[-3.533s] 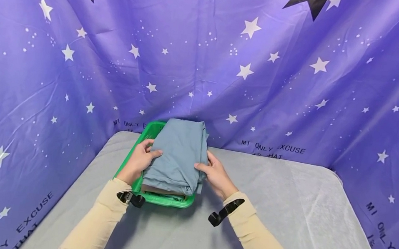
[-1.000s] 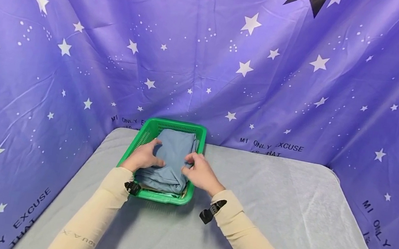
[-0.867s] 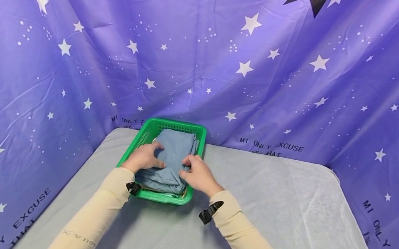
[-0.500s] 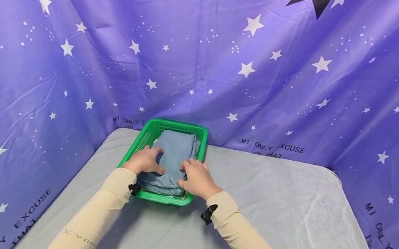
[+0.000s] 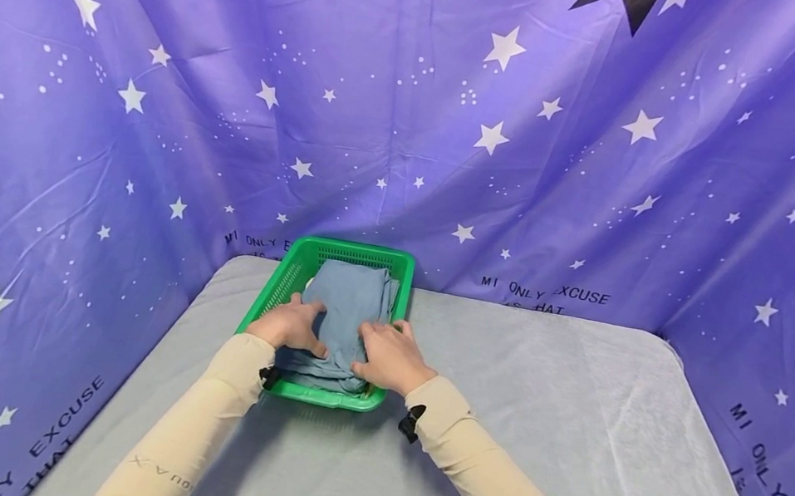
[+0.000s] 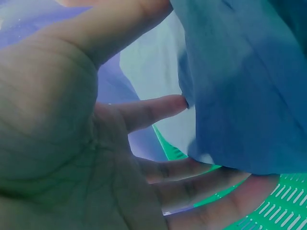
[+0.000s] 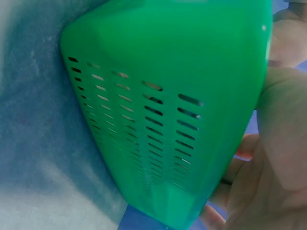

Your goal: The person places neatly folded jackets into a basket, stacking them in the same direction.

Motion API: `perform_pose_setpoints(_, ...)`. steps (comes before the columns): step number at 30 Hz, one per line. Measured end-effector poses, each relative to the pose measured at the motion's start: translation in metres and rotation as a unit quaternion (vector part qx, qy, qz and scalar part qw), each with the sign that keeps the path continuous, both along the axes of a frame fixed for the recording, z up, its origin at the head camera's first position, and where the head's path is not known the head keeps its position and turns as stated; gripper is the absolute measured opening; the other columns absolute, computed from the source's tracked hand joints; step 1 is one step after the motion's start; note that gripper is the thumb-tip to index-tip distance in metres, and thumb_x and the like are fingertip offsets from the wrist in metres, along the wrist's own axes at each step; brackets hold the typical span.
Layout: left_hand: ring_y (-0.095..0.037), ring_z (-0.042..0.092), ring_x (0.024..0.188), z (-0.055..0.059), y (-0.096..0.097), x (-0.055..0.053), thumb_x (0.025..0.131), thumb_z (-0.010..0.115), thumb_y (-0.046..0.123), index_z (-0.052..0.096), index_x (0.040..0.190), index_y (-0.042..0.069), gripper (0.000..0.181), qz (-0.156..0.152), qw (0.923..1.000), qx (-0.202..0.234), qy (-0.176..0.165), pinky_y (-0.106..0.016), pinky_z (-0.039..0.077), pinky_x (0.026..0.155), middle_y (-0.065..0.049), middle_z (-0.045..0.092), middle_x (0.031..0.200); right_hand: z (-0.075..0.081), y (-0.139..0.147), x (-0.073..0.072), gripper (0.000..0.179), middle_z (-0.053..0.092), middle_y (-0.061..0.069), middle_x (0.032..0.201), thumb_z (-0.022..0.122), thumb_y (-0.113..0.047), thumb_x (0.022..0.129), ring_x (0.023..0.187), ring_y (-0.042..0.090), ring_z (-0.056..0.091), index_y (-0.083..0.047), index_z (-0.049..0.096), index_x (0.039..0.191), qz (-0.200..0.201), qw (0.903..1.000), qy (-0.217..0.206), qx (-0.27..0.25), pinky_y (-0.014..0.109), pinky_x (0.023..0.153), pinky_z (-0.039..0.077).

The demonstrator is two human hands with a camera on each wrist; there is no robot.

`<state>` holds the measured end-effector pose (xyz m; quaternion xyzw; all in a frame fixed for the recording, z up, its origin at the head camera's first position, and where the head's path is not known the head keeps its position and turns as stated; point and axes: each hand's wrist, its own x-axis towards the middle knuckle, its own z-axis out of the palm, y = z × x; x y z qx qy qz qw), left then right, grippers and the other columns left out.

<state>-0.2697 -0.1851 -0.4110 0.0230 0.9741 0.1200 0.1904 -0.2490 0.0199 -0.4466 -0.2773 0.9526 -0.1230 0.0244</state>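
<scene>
Folded blue-grey garment [image 5: 352, 296] lies in a green plastic basket [image 5: 327, 396] with slotted sides. Over the garment's left side is my left hand [image 5: 287, 326]; in the left wrist view its fairly straight fingers [image 6: 153, 112] touch the cloth's edge. My right hand [image 5: 392, 356] reaches over the basket's right rim, thumb at the garment's front right part. In the right wrist view the basket's slotted wall [image 7: 158, 120] fills the middle, and its rim hides part of the right hand's fingers. Other folded cloth shows slightly under the garment.
The basket stands near the back left of a table covered with grey cloth [image 5: 531, 433]. Purple curtains [image 5: 400, 114] printed with stars hang behind it and on both sides. Black straps [image 5: 410, 423] sit on the wrists.
The garment, earlier gripped by both hands above the basket, has come down into it. Over the last second both hands have shifted slightly toward the front, and its front folds look flatter.
</scene>
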Motion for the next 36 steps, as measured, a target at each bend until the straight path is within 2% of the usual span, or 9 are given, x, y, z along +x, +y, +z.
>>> perform_pose_setpoints(5,-0.055,0.038,0.143,-0.002,-0.004,-0.001,0.084,0.083,0.046,0.037,0.159,0.014,0.094,-0.003,0.9999,-0.003,-0.013,-0.065,0.043,0.108,-0.035,0.011,0.166,-0.001,0.0,-0.004,0.055,0.073,0.004,0.12,0.075,-0.041,0.092,0.113,0.023,0.067,-0.011,0.061,0.136,0.007,0.9998,-0.014,-0.011,0.053,0.12,0.028)
perform_pose_setpoints(10,-0.051,0.033,0.148,-0.002,-0.009,-0.001,0.086,0.082,0.044,0.037,0.158,0.013,0.091,0.0,0.9997,0.014,-0.021,-0.064,0.043,0.108,-0.032,0.013,0.167,-0.002,0.004,-0.005,0.06,0.069,0.005,0.133,0.073,-0.04,0.094,0.123,0.025,0.063,-0.011,0.056,0.144,0.014,0.9991,-0.031,-0.027,0.054,0.122,0.024)
perform_pose_setpoints(14,-0.051,0.033,0.148,-0.001,-0.01,0.003,0.086,0.081,0.044,0.039,0.158,0.011,0.089,0.0,0.9997,0.025,-0.006,-0.063,0.043,0.108,-0.031,0.017,0.166,-0.003,0.01,-0.004,0.056,0.069,0.002,0.127,0.074,-0.037,0.094,0.12,0.027,0.06,-0.013,0.058,0.142,0.028,0.9964,-0.033,-0.073,0.055,0.119,0.024)
perform_pose_setpoints(17,-0.052,0.035,0.146,0.002,-0.009,0.008,0.087,0.079,0.046,0.04,0.157,0.011,0.088,-0.001,0.9996,0.024,0.014,-0.064,0.042,0.109,-0.031,0.022,0.165,-0.003,0.018,-0.003,0.052,0.069,0.003,0.122,0.074,-0.033,0.094,0.117,0.026,0.057,-0.012,0.059,0.14,0.04,0.9904,-0.028,-0.129,0.056,0.117,0.026)
perform_pose_setpoints(20,-0.051,0.037,0.145,0.007,-0.006,0.012,0.089,0.077,0.046,0.042,0.156,0.011,0.083,-0.004,0.999,0.021,0.04,-0.066,0.041,0.11,-0.03,0.028,0.163,-0.002,0.028,-0.003,0.049,0.069,0.006,0.123,0.073,-0.027,0.095,0.118,0.026,0.058,-0.01,0.06,0.139,0.037,0.9796,-0.032,-0.195,0.057,0.115,0.029)
perform_pose_setpoints(23,-0.047,0.045,0.14,0.011,-0.002,0.014,0.092,0.074,0.045,0.046,0.153,0.011,0.075,-0.007,0.9965,0.03,0.077,-0.064,0.045,0.106,-0.026,0.042,0.157,0.001,0.039,-0.003,0.046,0.07,0.007,0.12,0.072,-0.022,0.095,0.118,0.029,0.06,-0.009,0.06,0.137,0.014,0.9665,-0.042,-0.253,0.057,0.115,0.031)
perform_pose_setpoints(26,-0.041,0.059,0.127,0.012,-0.001,0.014,0.093,0.073,0.042,0.052,0.149,0.011,0.066,-0.011,0.991,0.054,0.122,-0.06,0.052,0.095,-0.022,0.059,0.142,0.004,0.053,-0.004,0.043,0.071,0.008,0.118,0.072,-0.019,0.095,0.117,0.031,0.06,-0.009,0.061,0.135,-0.015,0.9528,-0.048,-0.299,0.057,0.114,0.036)
perform_pose_setpoints(30,-0.038,0.066,0.114,0.009,-0.003,0.012,0.095,0.073,0.036,0.057,0.143,0.011,0.057,-0.026,0.9805,0.088,0.174,-0.056,0.056,0.088,-0.019,0.068,0.13,0.006,0.078,-0.007,0.041,0.071,0.009,0.12,0.071,-0.018,0.095,0.118,0.03,0.06,-0.01,0.062,0.134,-0.049,0.9436,-0.037,-0.325,0.056,0.107,0.045)
perform_pose_setpoints(36,-0.036,0.069,0.107,0.005,-0.005,0.008,0.095,0.073,0.03,0.063,0.135,0.011,0.045,-0.037,0.963,0.123,0.237,-0.055,0.056,0.087,-0.018,0.069,0.128,0.002,0.123,-0.01,0.04,0.072,0.008,0.121,0.069,-0.019,0.097,0.122,0.033,0.061,-0.011,0.06,0.135,-0.083,0.9384,-0.026,-0.334,0.058,0.106,0.045)
